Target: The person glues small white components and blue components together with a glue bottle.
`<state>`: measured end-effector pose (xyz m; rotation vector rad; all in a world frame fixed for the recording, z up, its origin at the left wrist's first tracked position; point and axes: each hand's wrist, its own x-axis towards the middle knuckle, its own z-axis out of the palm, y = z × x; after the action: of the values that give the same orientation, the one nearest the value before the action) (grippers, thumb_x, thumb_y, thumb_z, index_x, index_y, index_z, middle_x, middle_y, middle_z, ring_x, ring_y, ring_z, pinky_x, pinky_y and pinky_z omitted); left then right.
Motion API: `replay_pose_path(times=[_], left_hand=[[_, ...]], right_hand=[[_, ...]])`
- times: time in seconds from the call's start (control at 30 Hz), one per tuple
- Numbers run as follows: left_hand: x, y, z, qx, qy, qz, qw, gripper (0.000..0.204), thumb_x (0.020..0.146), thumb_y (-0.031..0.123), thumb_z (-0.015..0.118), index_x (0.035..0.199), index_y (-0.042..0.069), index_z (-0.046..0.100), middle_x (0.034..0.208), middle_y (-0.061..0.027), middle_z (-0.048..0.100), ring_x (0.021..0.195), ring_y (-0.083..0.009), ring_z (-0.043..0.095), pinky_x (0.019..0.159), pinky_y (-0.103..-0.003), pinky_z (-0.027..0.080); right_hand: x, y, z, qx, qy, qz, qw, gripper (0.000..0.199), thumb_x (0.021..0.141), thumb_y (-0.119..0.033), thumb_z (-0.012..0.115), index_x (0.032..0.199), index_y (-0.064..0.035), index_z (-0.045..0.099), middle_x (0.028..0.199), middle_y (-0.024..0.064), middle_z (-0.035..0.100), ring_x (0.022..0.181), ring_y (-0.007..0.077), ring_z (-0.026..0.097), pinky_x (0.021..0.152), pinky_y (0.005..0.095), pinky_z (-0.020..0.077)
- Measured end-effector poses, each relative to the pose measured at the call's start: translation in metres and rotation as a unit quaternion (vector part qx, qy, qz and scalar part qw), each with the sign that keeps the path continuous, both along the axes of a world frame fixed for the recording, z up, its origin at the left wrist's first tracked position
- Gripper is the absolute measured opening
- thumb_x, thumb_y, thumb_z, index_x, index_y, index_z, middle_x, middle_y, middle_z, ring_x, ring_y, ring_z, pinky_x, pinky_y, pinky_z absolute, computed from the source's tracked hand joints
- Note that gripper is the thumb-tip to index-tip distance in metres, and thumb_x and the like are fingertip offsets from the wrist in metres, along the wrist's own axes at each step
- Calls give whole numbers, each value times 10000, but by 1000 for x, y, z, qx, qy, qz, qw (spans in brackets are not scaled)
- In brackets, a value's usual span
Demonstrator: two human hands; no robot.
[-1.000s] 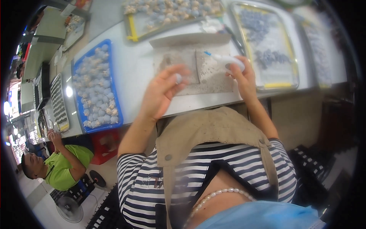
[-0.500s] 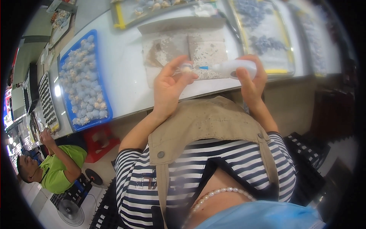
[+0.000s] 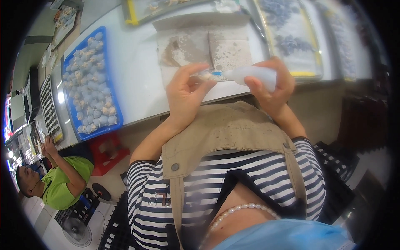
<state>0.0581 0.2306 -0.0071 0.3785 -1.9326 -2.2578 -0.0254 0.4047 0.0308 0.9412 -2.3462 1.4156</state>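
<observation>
Between the thumb and fingers of my left hand [image 3: 183, 91] is a small pale piece [image 3: 206, 76], rounded and partly hidden, too small to make out fully. My right hand [image 3: 276, 89] is wrapped round a white squeeze bottle [image 3: 250, 76], lying nearly level with its tip to the left. The bottle's thin blue nozzle [image 3: 217, 73] meets the piece or sits right beside it; I cannot tell whether they touch. Both hands are above the table's near edge, in front of a stained, creased sheet of cardboard [image 3: 231, 52].
To the left, a blue tray [image 3: 118, 109] holds many small blue-grey and cream pieces. Yellow-edged trays stand at the back [image 3: 132, 16] and right [image 3: 306, 74]. A person in a green shirt [image 3: 68, 183] works at far left, near a red stool [image 3: 109, 156] and a fan [image 3: 76, 230].
My right hand has shifted a little left with the squeeze bottle, bringing the blue nozzle closer to the pale piece. My left hand has barely moved and keeps its hold.
</observation>
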Motion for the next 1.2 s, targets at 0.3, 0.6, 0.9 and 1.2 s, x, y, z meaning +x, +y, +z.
replay_pose_path(times=[0.3,0.6,0.9,1.2], left_hand=[[-2,3,5,2,-9,9,1000,310,740,-39,634,1036,3,554,1002,-75,547,734,-89,560,653,-205,476],[-7,11,10,124,-41,1,991,324,775,-32,597,1075,-40,474,984,-115,583,817,-129,586,727,-228,465],[-8,11,7,137,-32,2,990,305,778,-40,588,1058,-45,470,1025,-123,563,832,-144,590,739,-239,468],[-5,-2,-1,228,-31,5,973,306,792,10,587,1076,-4,473,1048,-117,549,818,-166,590,701,-224,457]], right_hand=[[-3,3,1,-11,-14,1,1000,290,633,-161,774,763,-9,564,666,103,542,564,211,523,514,277,418],[-7,13,-2,-26,-46,-11,999,269,646,-144,763,761,-9,561,679,99,554,579,207,527,527,277,422],[-8,11,-4,-11,-55,-11,998,253,655,-137,754,755,-11,559,679,91,557,591,204,526,524,288,420],[-26,-11,-39,-167,-225,-55,958,163,805,-127,619,881,-10,535,718,51,593,667,94,559,593,225,443]])
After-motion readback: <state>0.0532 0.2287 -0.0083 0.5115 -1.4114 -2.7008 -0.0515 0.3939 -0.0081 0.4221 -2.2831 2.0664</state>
